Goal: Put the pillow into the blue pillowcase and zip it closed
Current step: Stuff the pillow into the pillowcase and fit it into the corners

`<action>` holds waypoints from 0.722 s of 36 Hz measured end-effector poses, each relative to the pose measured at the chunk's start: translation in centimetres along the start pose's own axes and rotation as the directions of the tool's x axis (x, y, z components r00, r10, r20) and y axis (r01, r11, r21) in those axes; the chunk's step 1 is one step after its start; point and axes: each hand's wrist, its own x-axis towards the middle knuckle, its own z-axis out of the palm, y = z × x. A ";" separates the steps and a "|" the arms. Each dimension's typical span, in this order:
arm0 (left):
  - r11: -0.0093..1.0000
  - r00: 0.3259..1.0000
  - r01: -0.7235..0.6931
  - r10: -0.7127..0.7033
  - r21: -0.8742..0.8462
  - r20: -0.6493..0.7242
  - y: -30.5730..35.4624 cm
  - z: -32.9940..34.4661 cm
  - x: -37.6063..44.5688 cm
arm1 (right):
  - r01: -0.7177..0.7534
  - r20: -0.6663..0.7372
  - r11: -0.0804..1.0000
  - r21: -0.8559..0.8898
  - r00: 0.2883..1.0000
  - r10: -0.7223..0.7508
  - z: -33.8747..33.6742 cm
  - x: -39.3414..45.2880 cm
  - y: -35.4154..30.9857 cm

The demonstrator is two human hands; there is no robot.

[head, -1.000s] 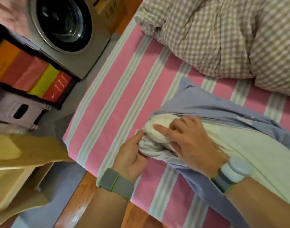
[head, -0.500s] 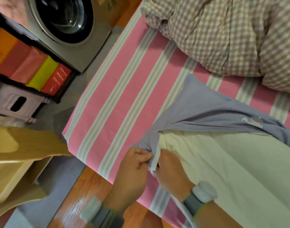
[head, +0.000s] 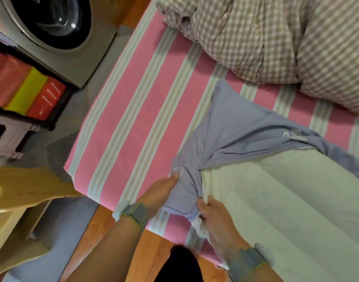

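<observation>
The soft blue fabric pillowcase lies on the bed's pink sheet with pale stripes, bunched around one corner of the cream-white pillow, most of which lies bare and outside the case. The left hand has its grip pinched on the gathered blue cloth at the case's near end, while the right hand pinches the case's edge just beside the pillow's corner. A beige checked quilt lies heaped on the bed beyond.
</observation>
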 end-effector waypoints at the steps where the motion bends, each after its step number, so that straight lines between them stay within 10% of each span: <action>1: 0.998 0.997 -0.061 0.060 0.009 0.056 1.3 0.6 -1.1 | 0.011 -0.036 0.999 0.043 0.999 -0.010 -0.4 -1.2 -0.6; 5: 0.910 0.956 -0.292 0.264 0.294 0.132 5.1 1.1 -4.7 | 0.098 -0.104 0.991 0.095 0.991 -0.088 -0.5 -4.7 -3.6; 9: 0.581 0.920 -0.349 0.361 0.735 0.152 9.6 1.7 -9.4 | 0.189 -0.136 0.981 -0.034 0.972 -0.191 0.8 -11.0 -7.4; 18: 0.717 0.838 -0.534 0.518 0.448 0.171 20.3 5.7 -18.3 | 0.356 -0.298 0.933 -0.054 0.886 -0.355 0.7 -23.6 -9.5; 21: 0.760 0.800 -0.598 0.554 0.252 0.229 24.1 8.3 -21.1 | 0.276 -0.398 0.904 -0.326 0.828 -0.396 -1.3 -26.0 -5.2; 26: 0.238 0.525 -0.758 0.775 0.607 0.351 27.4 8.5 -23.1 | 0.289 -0.549 0.931 -0.224 0.751 -0.365 -8.5 -32.1 -3.5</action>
